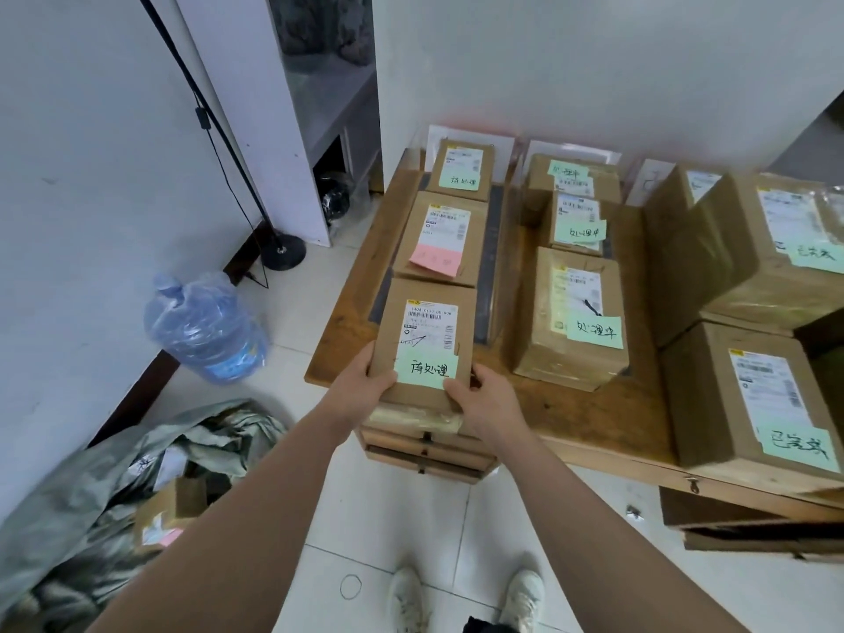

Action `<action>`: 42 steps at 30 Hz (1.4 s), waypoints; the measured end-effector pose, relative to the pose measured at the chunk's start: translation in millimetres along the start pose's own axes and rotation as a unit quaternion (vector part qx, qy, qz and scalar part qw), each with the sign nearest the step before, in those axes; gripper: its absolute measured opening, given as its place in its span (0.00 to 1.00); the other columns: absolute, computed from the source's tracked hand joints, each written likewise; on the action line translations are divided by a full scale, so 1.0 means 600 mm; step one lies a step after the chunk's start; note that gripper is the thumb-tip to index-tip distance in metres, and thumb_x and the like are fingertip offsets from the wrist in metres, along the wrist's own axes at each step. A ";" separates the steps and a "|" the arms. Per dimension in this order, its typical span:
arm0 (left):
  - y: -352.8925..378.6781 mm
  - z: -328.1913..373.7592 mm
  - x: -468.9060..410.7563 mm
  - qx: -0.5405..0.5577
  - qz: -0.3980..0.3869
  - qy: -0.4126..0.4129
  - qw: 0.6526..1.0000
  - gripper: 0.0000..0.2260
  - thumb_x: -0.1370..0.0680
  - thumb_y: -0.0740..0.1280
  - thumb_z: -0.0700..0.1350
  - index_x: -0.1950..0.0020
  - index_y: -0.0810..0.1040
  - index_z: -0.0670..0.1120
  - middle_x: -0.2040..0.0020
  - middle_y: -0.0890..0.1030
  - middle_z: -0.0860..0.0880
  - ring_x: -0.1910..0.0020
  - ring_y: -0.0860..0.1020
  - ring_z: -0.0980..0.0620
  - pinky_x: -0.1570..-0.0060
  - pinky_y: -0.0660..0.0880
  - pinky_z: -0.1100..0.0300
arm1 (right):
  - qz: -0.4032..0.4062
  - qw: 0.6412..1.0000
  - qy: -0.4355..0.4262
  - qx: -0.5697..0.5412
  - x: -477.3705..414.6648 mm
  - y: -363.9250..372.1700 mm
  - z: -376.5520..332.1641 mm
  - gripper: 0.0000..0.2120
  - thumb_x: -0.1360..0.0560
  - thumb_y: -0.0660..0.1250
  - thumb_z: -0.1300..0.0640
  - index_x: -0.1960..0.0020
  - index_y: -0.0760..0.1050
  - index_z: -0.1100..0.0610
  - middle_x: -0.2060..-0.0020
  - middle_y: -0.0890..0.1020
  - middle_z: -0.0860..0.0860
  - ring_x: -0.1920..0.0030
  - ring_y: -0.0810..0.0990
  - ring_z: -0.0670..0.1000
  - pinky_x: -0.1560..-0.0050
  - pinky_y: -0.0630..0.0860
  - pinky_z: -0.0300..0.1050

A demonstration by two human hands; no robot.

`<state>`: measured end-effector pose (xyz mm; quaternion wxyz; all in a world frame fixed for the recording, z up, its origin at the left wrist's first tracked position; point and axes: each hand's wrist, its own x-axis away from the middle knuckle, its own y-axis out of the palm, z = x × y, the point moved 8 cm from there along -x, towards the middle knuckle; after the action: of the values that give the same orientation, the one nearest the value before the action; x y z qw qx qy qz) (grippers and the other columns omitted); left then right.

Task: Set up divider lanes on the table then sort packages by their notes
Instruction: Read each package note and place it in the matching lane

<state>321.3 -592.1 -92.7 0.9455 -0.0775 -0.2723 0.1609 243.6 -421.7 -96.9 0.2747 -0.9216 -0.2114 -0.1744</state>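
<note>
I hold a flat cardboard package (427, 331) with a shipping label and a green note at the front of the left lane on the wooden table (361, 303). My left hand (370, 381) grips its near left corner, and my right hand (479, 399) grips its near right corner. Behind it lie a package with a pink note (438, 239) and one with a green note (461, 169). The middle lane holds three green-noted packages (575, 312). Larger boxes (749, 399) with green notes fill the right lane. Clear dividers (511, 207) stand between lanes.
A water jug (203, 326) stands on the tiled floor left of the table, beside a lamp stand base (283, 251). A grey-green sack (137, 472) with more packages lies at the lower left. The table's drawers (424, 450) face me. My shoes (466, 596) are below.
</note>
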 end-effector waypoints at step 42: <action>0.531 0.416 0.161 -0.414 -0.005 0.375 0.829 0.19 0.18 0.58 0.52 0.27 0.70 0.51 0.30 0.74 0.50 0.33 0.72 0.48 0.34 0.67 0.53 | 0.294 0.911 -0.082 0.278 0.201 -0.620 0.095 0.16 0.22 0.60 0.52 0.39 0.76 0.56 0.44 0.80 0.51 0.41 0.77 0.54 0.41 0.74 0.50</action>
<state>180.3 -245.4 89.7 0.8547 -0.5153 0.0618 -0.0128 176.9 -70.4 71.7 0.5406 -0.8393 0.0073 0.0567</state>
